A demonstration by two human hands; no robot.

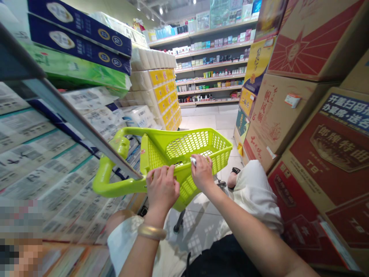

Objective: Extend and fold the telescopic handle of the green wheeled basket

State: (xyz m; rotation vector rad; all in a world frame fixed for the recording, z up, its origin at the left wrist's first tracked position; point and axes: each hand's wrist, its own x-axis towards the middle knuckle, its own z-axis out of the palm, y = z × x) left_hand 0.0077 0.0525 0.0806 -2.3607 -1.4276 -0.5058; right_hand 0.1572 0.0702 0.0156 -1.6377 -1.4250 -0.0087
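Shelves [213, 66]: across the far end, lined with small goods.
Cartons [288, 107]: stacked along the right.
Packs [83, 54]: piled along the left.
Cart [188, 192]: green, between packs and cartons, in front of the person's knees [256, 182].
Left hand [163, 186]: fingers curled over the cart's near rim, gripping it.
Right hand [201, 171]: farther along that rim, fingers pinching a wad.
Bangle [152, 232]: gold, around the left wrist.
Wad [193, 161]: white, at the right fingertips, by the rim.

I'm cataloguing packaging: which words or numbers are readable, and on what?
"10": each dark-blue pack
"郎牌特曲": right red carton
"T8": same carton
"开盖扫码 / 办宴席·送…": blue strip, cut off
"帆风顺": brown carton
Cart sticker, remaining print: too small or blurred
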